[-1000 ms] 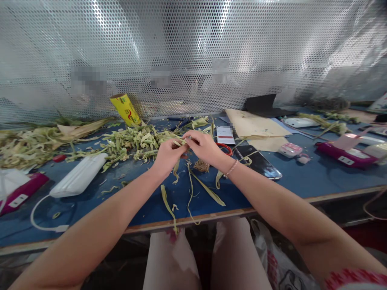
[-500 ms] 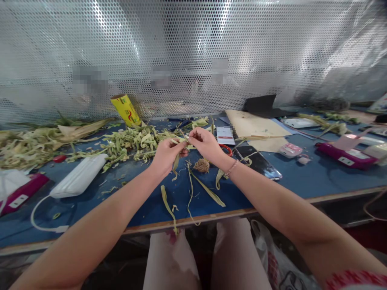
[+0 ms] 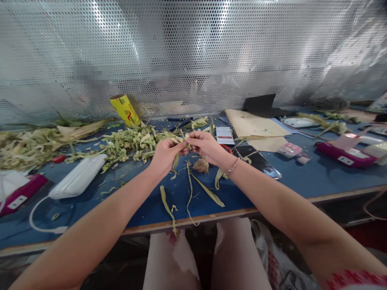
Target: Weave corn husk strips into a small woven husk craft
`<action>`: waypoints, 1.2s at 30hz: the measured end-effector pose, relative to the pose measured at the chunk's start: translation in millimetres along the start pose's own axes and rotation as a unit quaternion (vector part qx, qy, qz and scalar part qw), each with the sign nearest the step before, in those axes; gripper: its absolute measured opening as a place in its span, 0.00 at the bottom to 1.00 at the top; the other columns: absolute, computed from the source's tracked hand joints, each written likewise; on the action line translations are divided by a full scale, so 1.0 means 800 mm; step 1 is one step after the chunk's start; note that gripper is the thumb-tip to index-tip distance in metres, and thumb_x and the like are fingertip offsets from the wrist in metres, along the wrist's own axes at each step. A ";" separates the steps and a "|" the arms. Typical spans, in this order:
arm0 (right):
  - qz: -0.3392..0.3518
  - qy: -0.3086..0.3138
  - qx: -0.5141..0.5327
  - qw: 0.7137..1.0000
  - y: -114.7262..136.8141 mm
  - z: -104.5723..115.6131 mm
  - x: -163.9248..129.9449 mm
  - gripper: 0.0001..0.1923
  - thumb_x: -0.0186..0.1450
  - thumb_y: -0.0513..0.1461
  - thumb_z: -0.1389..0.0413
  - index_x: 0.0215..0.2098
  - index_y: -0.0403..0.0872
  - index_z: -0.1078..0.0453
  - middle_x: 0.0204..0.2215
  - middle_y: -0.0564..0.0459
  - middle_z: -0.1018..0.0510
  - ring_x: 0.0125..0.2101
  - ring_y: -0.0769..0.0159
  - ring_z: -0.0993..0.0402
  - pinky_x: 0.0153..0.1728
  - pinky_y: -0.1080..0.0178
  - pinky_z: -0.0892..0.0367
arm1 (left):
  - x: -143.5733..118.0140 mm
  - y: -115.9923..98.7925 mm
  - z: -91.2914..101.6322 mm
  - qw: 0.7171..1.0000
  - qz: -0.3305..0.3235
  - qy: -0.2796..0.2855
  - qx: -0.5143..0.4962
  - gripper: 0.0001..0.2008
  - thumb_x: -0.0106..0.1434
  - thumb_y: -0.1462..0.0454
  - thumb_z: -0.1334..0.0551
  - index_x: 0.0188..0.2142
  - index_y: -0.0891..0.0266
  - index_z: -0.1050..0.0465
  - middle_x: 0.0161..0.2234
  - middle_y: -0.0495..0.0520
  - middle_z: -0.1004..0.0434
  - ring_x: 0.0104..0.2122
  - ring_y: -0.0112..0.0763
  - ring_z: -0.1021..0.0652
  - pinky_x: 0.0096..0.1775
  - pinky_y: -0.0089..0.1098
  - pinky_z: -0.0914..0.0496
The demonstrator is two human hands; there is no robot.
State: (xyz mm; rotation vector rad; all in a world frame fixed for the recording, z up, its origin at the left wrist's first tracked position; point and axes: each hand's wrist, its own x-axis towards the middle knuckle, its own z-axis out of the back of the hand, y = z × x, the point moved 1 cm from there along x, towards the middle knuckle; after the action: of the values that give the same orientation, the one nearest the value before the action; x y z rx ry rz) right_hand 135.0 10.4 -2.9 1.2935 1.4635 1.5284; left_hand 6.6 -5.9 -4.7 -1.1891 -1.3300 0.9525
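Above the middle of the blue table, my left hand (image 3: 168, 152) pinches a pale green corn husk strip (image 3: 175, 162), whose tail hangs below the fingers. My right hand (image 3: 203, 145) meets it from the right, thumb and fingers closed on the same strip. The fingers cover most of what is held. Just below the right hand lies a brown coil of twine (image 3: 201, 165). Loose husk strips (image 3: 208, 191) lie on the tabletop nearer to me, one hanging over the front edge. Behind the left hand spreads a heap of knotted husk pieces (image 3: 123, 145).
Red-handled scissors (image 3: 226, 148) and a dark phone (image 3: 260, 163) lie right of the hands. A white power bank (image 3: 78, 177) with a cable sits at left. A yellow tube (image 3: 125, 110) leans by the perforated metal panel (image 3: 181, 48). Brown paper (image 3: 254, 125) lies at back right.
My right hand has turned and lowered slightly, its fingers now curled closer around the strip beside the left fingers. My left hand stays almost in place.
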 end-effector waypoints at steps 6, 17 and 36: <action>-0.033 0.004 0.061 0.998 0.006 0.001 -0.003 0.11 0.46 0.38 0.39 0.24 0.44 0.36 0.19 0.61 0.34 0.19 0.80 0.41 0.21 0.70 0.45 | 0.004 0.001 0.000 0.996 0.056 -0.036 -0.058 0.11 0.41 0.63 0.30 0.17 0.67 0.31 0.16 0.49 0.29 0.19 0.20 0.28 0.29 0.25 0.29; 0.006 0.009 -0.018 1.000 -0.001 0.005 0.001 0.08 0.46 0.36 0.42 0.22 0.44 0.38 0.18 0.62 0.35 0.19 0.79 0.42 0.21 0.70 0.45 | 0.003 -0.002 -0.002 0.988 0.112 -0.062 -0.084 0.09 0.41 0.67 0.30 0.19 0.68 0.29 0.16 0.48 0.29 0.19 0.21 0.28 0.30 0.27 0.27; 0.054 -0.041 -0.080 0.995 -0.016 -0.015 0.002 0.06 0.55 0.34 0.48 0.23 0.46 0.43 0.21 0.59 0.36 0.22 0.74 0.34 0.26 0.65 0.34 | 0.005 -0.003 0.006 0.995 0.046 -0.075 -0.042 0.15 0.36 0.66 0.29 0.23 0.63 0.34 0.17 0.43 0.32 0.18 0.19 0.31 0.23 0.24 0.35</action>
State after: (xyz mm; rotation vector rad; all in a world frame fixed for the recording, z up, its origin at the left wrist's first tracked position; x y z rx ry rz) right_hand 121.6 9.8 -13.8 1.3410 1.2118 1.6071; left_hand 1.6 -2.0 -2.2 -1.2726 -1.4564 1.0797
